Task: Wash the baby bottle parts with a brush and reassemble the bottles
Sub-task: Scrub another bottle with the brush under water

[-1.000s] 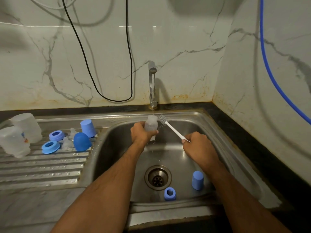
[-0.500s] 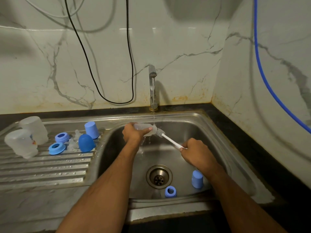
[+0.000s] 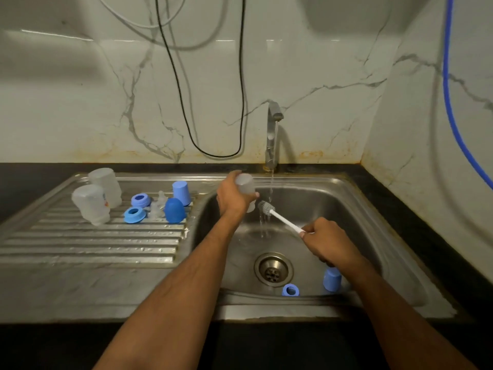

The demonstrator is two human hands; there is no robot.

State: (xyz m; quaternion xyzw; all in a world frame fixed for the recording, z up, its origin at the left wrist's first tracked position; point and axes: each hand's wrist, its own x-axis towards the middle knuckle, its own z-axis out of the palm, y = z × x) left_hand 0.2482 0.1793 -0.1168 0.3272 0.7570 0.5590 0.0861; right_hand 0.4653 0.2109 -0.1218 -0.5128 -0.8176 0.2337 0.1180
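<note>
My left hand (image 3: 231, 196) grips a clear baby bottle (image 3: 245, 185), held mouth-down over the back of the sink (image 3: 373, 222). My right hand (image 3: 326, 243) holds the white handle of a bottle brush (image 3: 277, 215); its bristle head sits just below the bottle's mouth, under the thin stream from the tap (image 3: 272, 134). A blue cap (image 3: 332, 279) and a blue ring (image 3: 290, 290) lie in the basin near the front. On the drainboard stand two clear bottles (image 3: 92, 204), upside down, two blue rings (image 3: 135, 214), clear teats (image 3: 157, 208) and two blue caps (image 3: 174, 210).
The drain (image 3: 273, 268) lies in the basin's middle, between my forearms. A black cable (image 3: 241, 102) and a blue hose (image 3: 450, 102) hang on the marble wall. The ribbed drainboard (image 3: 88, 244) stretches left of the sink; dark counter edges run along the back and right.
My left hand turned the bottle from lying sideways to mouth-down and lifted it a little. The brush head came out from the bottle's mouth and now sits under the water stream.
</note>
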